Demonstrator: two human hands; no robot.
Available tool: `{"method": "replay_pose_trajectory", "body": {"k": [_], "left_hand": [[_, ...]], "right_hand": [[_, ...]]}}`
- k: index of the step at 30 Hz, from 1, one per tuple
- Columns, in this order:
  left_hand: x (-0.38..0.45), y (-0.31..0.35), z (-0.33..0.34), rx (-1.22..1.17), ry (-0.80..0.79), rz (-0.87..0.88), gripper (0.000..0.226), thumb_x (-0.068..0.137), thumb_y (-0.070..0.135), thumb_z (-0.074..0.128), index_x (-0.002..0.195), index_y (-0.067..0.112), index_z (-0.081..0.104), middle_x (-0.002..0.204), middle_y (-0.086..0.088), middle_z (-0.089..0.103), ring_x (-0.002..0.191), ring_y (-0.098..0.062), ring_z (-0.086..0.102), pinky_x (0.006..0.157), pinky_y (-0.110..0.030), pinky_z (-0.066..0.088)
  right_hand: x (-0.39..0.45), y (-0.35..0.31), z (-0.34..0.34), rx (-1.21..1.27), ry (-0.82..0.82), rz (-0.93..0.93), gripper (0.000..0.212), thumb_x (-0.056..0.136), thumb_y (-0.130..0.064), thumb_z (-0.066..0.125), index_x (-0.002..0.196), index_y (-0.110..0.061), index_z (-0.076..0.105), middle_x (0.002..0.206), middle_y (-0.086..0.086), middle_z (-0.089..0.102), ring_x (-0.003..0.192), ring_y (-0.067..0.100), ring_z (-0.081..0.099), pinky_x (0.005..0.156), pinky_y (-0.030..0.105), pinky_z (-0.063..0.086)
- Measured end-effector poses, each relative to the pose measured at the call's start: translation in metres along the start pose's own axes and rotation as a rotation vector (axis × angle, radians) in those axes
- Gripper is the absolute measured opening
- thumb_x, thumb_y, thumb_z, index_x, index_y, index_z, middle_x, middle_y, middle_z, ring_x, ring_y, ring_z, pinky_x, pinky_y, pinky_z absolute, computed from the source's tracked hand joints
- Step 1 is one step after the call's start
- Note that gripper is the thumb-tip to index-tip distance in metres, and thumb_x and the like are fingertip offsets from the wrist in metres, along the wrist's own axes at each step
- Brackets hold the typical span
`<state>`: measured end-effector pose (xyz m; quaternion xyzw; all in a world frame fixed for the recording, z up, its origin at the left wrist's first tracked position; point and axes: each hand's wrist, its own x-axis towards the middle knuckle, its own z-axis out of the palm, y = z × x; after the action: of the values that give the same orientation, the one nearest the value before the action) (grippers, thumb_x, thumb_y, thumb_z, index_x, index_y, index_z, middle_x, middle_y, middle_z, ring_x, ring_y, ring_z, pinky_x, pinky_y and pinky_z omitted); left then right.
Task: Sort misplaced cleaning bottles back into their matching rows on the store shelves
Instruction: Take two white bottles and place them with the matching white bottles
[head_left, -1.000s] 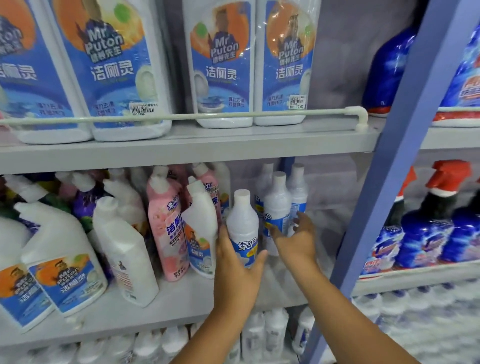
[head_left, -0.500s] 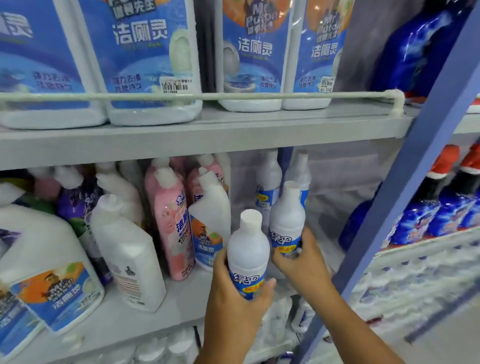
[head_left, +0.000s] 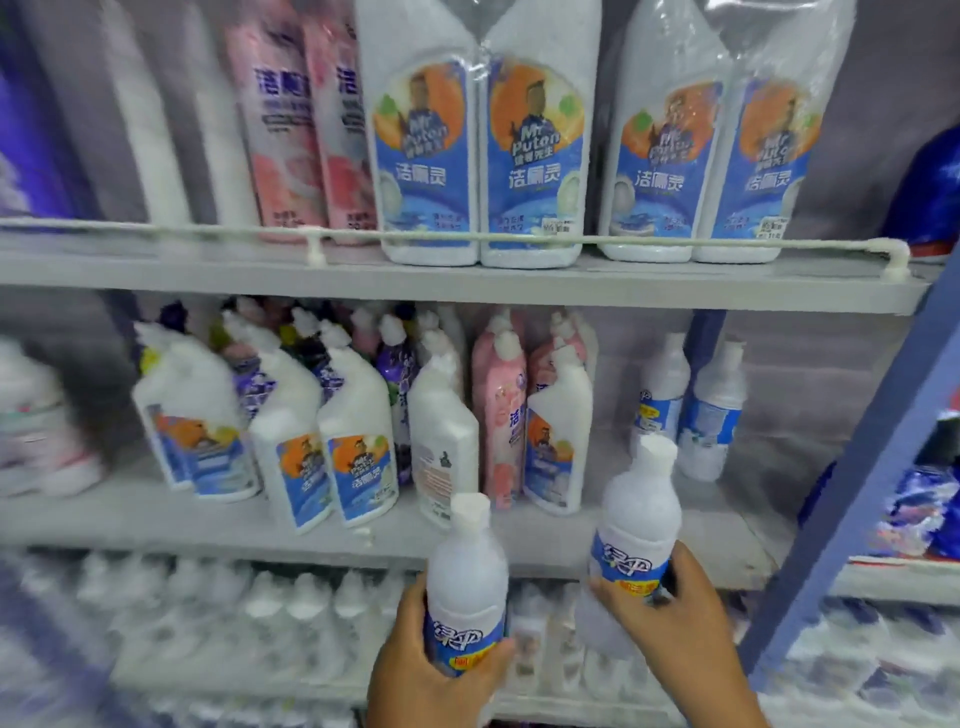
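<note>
A white blue-labelled cleaner bottle (head_left: 466, 587) is gripped upright by the left hand (head_left: 436, 670), and a matching one (head_left: 636, 540), tilted slightly, by the right hand (head_left: 675, 613). Both are held in front of the middle shelf (head_left: 208, 525); two seemingly similar bottles (head_left: 685, 405) stand blurred at its back.

Two hands in view at the bottom of the picture, both bare. The left hand (head_left: 436, 670) wears no glove, ring or band on the parts that show; back from its fingers (head_left: 496, 656) the wrist is bare too, no cuff. The right hand (head_left: 670, 618) is bare as well, and behind its fingers (head_left: 605, 590) runs a bare forearm (head_left: 727, 699), no sleeve or watch, right down to the picture's edge.
</note>
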<state>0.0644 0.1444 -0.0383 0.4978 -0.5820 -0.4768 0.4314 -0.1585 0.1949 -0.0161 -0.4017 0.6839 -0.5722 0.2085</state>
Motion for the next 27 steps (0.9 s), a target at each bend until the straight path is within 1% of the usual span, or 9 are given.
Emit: {"method": "replay_pose_trajectory", "body": {"k": [3, 6, 8, 11, 14, 18, 20, 23, 27], "left_hand": [[-0.031, -0.003, -0.050, 0.044, 0.120, -0.006, 0.076, 0.055, 0.027, 0.100, 0.111, 0.052, 0.054, 0.103, 0.029, 0.072, 0.092, 0.005, 0.069, 0.078, -0.013, 0.052], [-0.055, 0.013, -0.100, 0.077, 0.213, 0.045, 0.063, 0.061, 0.030, 0.097, 0.109, 0.043, 0.059, 0.097, 0.024, 0.074, 0.084, 0.003, 0.070, 0.067, -0.014, 0.054], [-0.066, 0.033, -0.132, 0.088, 0.279, 0.084, 0.058, 0.065, 0.029, 0.095, 0.109, 0.042, 0.059, 0.097, 0.029, 0.071, 0.085, 0.005, 0.069, 0.066, -0.012, 0.053], [-0.077, 0.058, -0.181, 0.092, 0.372, 0.155, 0.058, 0.066, 0.030, 0.093, 0.110, 0.043, 0.058, 0.096, 0.035, 0.069, 0.088, 0.008, 0.068, 0.066, -0.009, 0.053], [-0.085, 0.070, -0.233, 0.060, 0.451, 0.191, 0.052, 0.069, 0.027, 0.090, 0.110, 0.040, 0.061, 0.092, 0.031, 0.071, 0.083, 0.007, 0.068, 0.063, -0.009, 0.052], [-0.088, 0.081, -0.313, 0.000, 0.532, 0.230, 0.049, 0.072, 0.023, 0.088, 0.107, 0.044, 0.061, 0.092, 0.025, 0.074, 0.080, 0.008, 0.068, 0.061, -0.008, 0.052], [-0.086, 0.087, -0.357, -0.014, 0.554, 0.264, 0.046, 0.075, 0.020, 0.086, 0.104, 0.045, 0.059, 0.087, 0.032, 0.072, 0.077, 0.011, 0.067, 0.059, -0.008, 0.052], [-0.080, 0.095, -0.430, -0.011, 0.578, 0.302, 0.042, 0.077, 0.023, 0.083, 0.105, 0.044, 0.060, 0.086, 0.033, 0.071, 0.077, 0.009, 0.068, 0.057, -0.007, 0.050], [-0.067, 0.103, -0.522, 0.019, 0.588, 0.326, 0.039, 0.077, 0.030, 0.083, 0.104, 0.047, 0.060, 0.090, 0.033, 0.071, 0.080, 0.008, 0.068, 0.057, -0.011, 0.051]], "right_hand": [[-0.028, -0.013, 0.025, 0.051, -0.113, -0.010, 0.052, 0.069, -0.023, 0.092, 0.111, -0.036, 0.064, 0.101, -0.016, 0.073, 0.091, 0.005, 0.069, 0.077, 0.030, 0.052], [-0.057, -0.038, 0.062, 0.100, -0.242, -0.049, 0.050, 0.069, -0.028, 0.091, 0.111, -0.036, 0.066, 0.101, -0.016, 0.074, 0.086, 0.001, 0.069, 0.074, 0.028, 0.053], [-0.075, -0.065, 0.087, 0.138, -0.327, -0.087, 0.047, 0.070, -0.028, 0.091, 0.107, -0.038, 0.065, 0.096, -0.020, 0.074, 0.082, -0.005, 0.068, 0.071, 0.023, 0.052], [-0.097, -0.108, 0.120, 0.175, -0.436, -0.148, 0.046, 0.069, -0.030, 0.091, 0.107, -0.038, 0.066, 0.097, -0.022, 0.074, 0.084, -0.004, 0.069, 0.071, 0.021, 0.053], [-0.116, -0.148, 0.152, 0.216, -0.506, -0.196, 0.046, 0.070, -0.031, 0.090, 0.110, -0.036, 0.068, 0.099, -0.020, 0.075, 0.087, -0.002, 0.070, 0.074, 0.023, 0.056], [-0.146, -0.201, 0.205, 0.291, -0.535, -0.256, 0.046, 0.066, -0.036, 0.088, 0.108, -0.035, 0.069, 0.097, -0.023, 0.075, 0.085, -0.004, 0.070, 0.066, 0.015, 0.055], [-0.162, -0.227, 0.239, 0.321, -0.551, -0.267, 0.044, 0.067, -0.036, 0.087, 0.107, -0.036, 0.069, 0.097, -0.022, 0.075, 0.086, -0.002, 0.071, 0.068, 0.016, 0.055], [-0.188, -0.267, 0.299, 0.368, -0.593, -0.291, 0.057, 0.058, -0.047, 0.083, 0.112, -0.032, 0.069, 0.100, -0.017, 0.077, 0.088, 0.001, 0.072, 0.074, 0.022, 0.056], [-0.218, -0.318, 0.378, 0.419, -0.666, -0.302, 0.045, 0.062, -0.034, 0.082, 0.104, -0.029, 0.069, 0.090, -0.021, 0.076, 0.077, -0.003, 0.071, 0.061, 0.010, 0.052]]}}
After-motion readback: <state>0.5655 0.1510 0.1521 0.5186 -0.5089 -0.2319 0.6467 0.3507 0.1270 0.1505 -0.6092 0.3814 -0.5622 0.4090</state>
